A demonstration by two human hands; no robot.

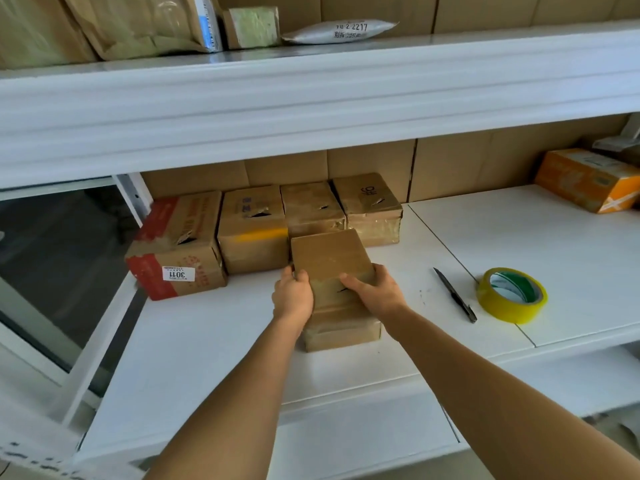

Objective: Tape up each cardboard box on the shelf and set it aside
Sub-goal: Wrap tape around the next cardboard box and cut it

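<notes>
A small brown cardboard box (329, 258) lies on the white shelf (207, 341) in front of me, its near part wrapped in glossy tape. My left hand (292, 296) grips its left edge. My right hand (372, 289) holds its right side, fingers over the top. A roll of yellow tape (512, 294) sits on the shelf to the right. A dark knife (455, 294) lies between the box and the roll. Several other cardboard boxes (252, 233) stand in a row behind, with torn tops.
An orange box (588, 180) sits at the far right of the shelf. The upper shelf (311, 98) overhangs close above and carries parcels and a white mailer bag (341, 31). A red and brown box with a label (176, 251) stands at the shelf's left end.
</notes>
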